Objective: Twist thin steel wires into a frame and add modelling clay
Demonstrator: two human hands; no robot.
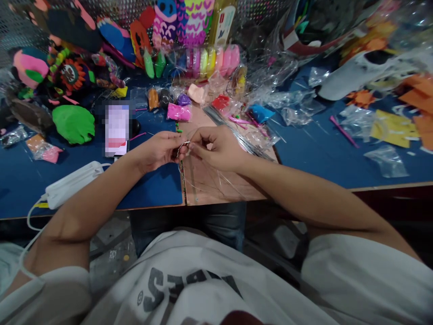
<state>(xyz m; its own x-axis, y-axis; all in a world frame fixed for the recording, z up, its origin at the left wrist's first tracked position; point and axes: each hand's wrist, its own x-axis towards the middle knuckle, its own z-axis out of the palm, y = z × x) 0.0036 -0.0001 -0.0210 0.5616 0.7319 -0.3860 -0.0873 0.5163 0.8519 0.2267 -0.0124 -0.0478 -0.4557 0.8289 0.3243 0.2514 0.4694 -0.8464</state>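
Observation:
Both hands meet over the brown board [237, 192] near the front of the table. Thin silvery wire [185, 143], bent into small loops, runs between their fingertips. My left hand [162, 151] is closed on the wire, its fingers curled round one end. With thumb and forefinger, my right hand [218, 146] pinches the other side of it. A loose strand trails down below the left fingers. Beyond the right hand lies a bundle of straight metal wires [216, 116], partly covered by that hand and wrist.
A lit phone [117, 128] and a white power bank [74, 183] with a cable lie left. Green clay [73, 123] and colourful clay figures stand behind. Wrapped clay packets, including a pink one [179, 112], sit at centre back. Right are plastic bags [297, 106], yellow sheet pieces [392, 128] and a pink stick [343, 131].

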